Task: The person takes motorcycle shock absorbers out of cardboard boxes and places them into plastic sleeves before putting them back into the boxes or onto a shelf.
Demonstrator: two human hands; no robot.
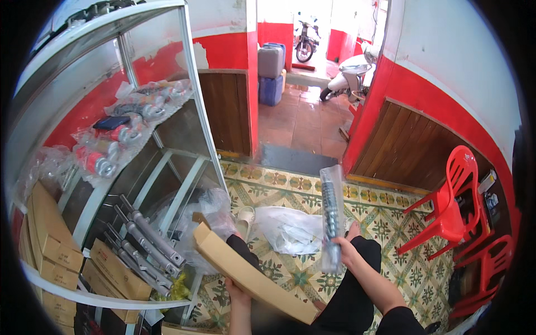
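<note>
My right hand [344,250] grips the lower part of a coil-spring shock absorber [329,205] wrapped in clear plastic, which stands roughly upright over the tiled floor. Lower left, my left hand [238,289] holds a long, narrow cardboard box [255,278] from its near side; the box slants across my lap, with an end flap raised at its far left end. What is inside the box cannot be seen. On the floor between my feet lies a crumpled sheet of translucent plastic [289,228].
A glass-and-metal shelf [205,142] on the left holds plastic-wrapped shock absorbers [94,161], metal fork tubes [150,247] and cardboard boxes [54,247]. Red plastic chairs [454,213] stand at the right. Beyond the doorway are plastic jerrycans [270,63] and a scooter [349,73].
</note>
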